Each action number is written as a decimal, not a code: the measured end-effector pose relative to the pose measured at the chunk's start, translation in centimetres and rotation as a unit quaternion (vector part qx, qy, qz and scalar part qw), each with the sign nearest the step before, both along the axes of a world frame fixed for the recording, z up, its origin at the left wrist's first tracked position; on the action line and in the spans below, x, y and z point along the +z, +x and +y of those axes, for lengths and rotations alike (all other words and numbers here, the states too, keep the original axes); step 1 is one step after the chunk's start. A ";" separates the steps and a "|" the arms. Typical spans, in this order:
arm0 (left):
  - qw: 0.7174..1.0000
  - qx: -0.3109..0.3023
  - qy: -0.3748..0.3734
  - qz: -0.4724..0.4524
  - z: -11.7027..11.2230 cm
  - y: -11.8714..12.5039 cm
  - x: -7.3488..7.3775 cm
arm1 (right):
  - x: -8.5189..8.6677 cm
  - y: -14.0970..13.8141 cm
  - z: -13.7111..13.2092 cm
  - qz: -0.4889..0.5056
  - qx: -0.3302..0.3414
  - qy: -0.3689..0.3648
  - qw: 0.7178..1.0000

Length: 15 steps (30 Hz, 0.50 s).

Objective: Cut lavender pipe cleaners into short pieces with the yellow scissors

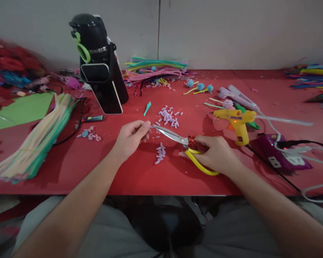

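Observation:
My right hand grips a pair of scissors with yellow and red handles. The silver blades point left, toward my left hand. Between thumb and forefinger, my left hand pinches a small lilac pipe cleaner piece, mostly hidden by the fingers, right at the blade tips. Behind the blades lies a loose pile of short lilac pieces. A smaller lilac pile sits in front of them. A short teal twisted piece rests beyond my left hand.
A black bottle with a phone stands back left. Pipe cleaner bundles lie at left and back. On the right are a yellow glue gun, its cord and a purple power strip. Blue-topped stems lie behind.

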<state>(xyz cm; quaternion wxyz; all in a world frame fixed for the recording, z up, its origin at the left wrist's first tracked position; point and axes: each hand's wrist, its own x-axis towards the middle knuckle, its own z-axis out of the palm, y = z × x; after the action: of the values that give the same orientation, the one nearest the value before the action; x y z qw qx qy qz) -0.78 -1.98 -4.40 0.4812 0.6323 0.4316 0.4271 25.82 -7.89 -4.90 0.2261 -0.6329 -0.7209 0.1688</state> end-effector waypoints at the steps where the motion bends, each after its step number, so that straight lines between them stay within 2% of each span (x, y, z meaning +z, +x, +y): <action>1: 1.000 0.000 0.001 0.001 0.0 0.0 0.0 | 0.0 0.0 0.0 0.001 -0.001 -0.001 1.000; 8: 1.000 0.002 0.007 0.004 0.0 0.0 -0.1 | -0.5 0.2 0.3 -0.009 -0.003 0.003 1.000; 15: 0.999 -0.009 0.037 0.020 0.1 -0.2 -0.4 | -0.2 0.4 0.0 -0.011 0.015 -0.002 1.000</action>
<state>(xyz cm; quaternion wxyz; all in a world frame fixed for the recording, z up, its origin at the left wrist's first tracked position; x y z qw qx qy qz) -0.97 -1.84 -4.77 0.4528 0.6616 0.4196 0.4257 26.25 -7.86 -5.09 0.2138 -0.6245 -0.7325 0.1666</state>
